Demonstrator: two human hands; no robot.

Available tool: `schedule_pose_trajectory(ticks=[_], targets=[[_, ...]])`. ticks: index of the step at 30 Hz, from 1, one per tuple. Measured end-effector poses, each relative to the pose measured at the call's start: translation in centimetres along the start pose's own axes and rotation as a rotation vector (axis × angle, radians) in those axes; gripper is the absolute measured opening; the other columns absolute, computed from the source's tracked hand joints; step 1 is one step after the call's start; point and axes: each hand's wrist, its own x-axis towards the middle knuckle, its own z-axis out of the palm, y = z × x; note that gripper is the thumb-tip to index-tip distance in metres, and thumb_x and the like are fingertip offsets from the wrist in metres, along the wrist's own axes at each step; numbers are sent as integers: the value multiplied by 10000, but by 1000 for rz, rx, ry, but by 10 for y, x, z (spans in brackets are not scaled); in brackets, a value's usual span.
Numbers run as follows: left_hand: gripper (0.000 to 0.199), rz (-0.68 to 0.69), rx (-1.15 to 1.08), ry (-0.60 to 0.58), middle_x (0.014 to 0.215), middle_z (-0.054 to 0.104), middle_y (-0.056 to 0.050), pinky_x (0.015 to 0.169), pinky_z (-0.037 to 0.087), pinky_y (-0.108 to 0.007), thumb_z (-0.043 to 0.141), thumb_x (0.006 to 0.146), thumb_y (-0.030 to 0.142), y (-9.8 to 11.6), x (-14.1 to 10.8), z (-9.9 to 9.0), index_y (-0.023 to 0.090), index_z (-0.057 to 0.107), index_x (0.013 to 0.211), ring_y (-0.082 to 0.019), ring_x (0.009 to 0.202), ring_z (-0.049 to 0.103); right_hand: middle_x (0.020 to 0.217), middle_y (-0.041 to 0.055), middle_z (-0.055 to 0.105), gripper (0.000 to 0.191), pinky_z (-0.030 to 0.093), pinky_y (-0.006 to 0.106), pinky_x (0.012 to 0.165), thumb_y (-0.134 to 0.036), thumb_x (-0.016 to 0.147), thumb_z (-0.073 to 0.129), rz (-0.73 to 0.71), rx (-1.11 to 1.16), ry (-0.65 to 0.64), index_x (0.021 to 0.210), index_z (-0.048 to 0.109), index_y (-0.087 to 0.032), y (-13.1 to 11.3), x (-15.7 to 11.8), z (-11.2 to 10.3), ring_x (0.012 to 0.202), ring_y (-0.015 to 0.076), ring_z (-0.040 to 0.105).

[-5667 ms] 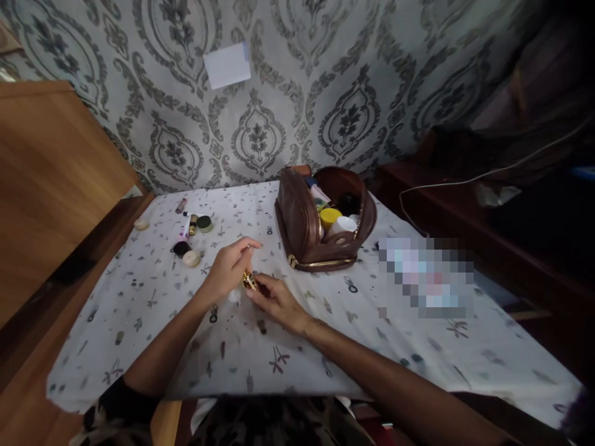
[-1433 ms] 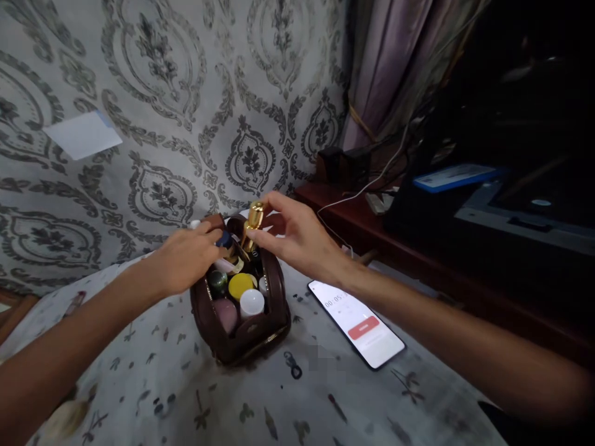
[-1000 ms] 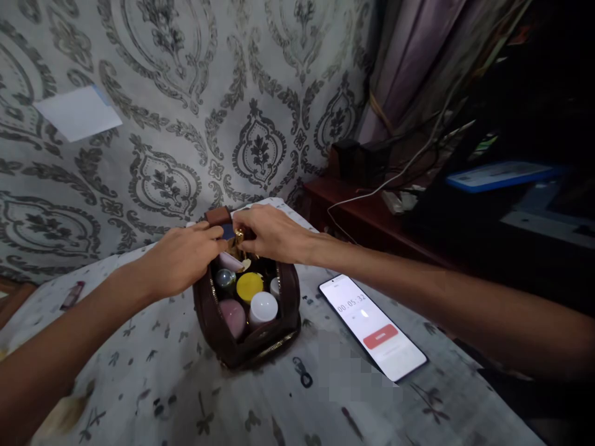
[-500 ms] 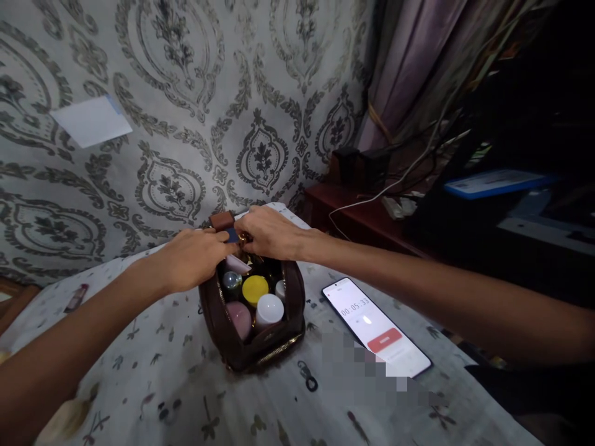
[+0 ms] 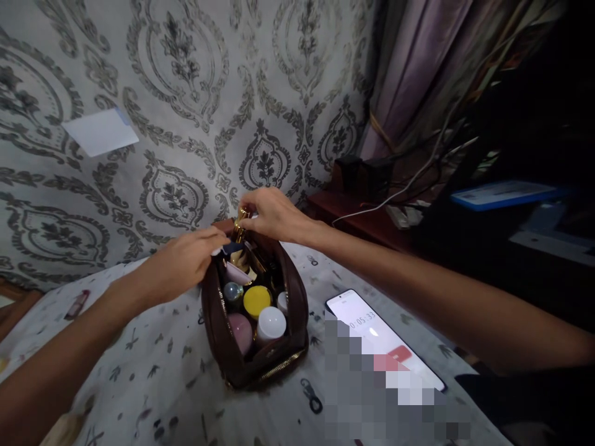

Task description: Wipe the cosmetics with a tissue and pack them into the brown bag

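A dark brown zippered makeup bag (image 5: 256, 371) stands unzipped on the bed. My left hand (image 5: 179, 263) is closed at the bag's back left rim, its fingertips beside a dark blue item (image 5: 233, 247); the thumb is hidden. At the back of the bag, my right hand (image 5: 272, 214) pinches a shiny gold tube (image 5: 240, 224) just above the opening. Inside are a yellow-lidded jar (image 5: 257, 301), a white-lidded jar (image 5: 271, 323), a pink round container (image 5: 240, 333), a clear-topped bottle (image 5: 233, 292) and a pale pink flat item (image 5: 237, 272).
A phone (image 5: 409, 356) showing a timer lies right of the bag on the patterned sheet (image 5: 162, 365). A small tube (image 5: 78, 305) lies at the far left. Behind the bed rises a patterned wall (image 5: 186, 111). A dark red table (image 5: 325, 207) with cables stands at the right.
My right hand has risen from the bag's back, bringing the gold tube up into sight. My left hand has shifted slightly left towards the rim. The view has tilted a little.
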Motion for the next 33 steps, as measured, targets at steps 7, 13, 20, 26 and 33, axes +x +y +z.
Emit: schedule_pose_trajectory(ticks=[7,13,20,26,33], targets=[[387,-281,-186,253,1163,670,-48,937,505,-366,358,874,175,-13,-50,3,230,586,1182,-222,1080,628,842,44,714,165,370,224,632,-178,777,663,-30,73,-119,921,738,-148,-19,20,20,741,136,597],[397,-346,-209,156,1181,679,-50,870,533,-314,371,865,197,-19,-101,39,239,585,1196,-219,1051,659,842,43,724,203,384,216,605,-152,728,678,-103,17,-262,918,750,-159,-29,37,39,776,151,633],[385,-436,-243,60,1275,653,-58,971,512,-355,381,919,254,-18,-150,74,260,584,1246,-235,1150,638,1029,97,735,286,431,246,610,-126,744,612,-74,-124,-363,1002,724,-178,-36,44,63,932,225,684],[373,-423,-297,35,1188,708,-38,927,554,-329,396,890,233,-10,-171,91,264,647,1164,-226,1064,687,1139,172,707,321,511,312,797,-103,846,521,-6,-183,-369,1119,687,-138,-46,42,68,1092,271,660],[393,-433,-352,-14,1268,671,-54,974,539,-357,397,902,221,-4,-188,111,268,632,1214,-231,1127,661,1129,167,705,293,506,307,749,-136,839,544,8,-192,-378,1090,694,-127,-40,43,66,1035,271,671]])
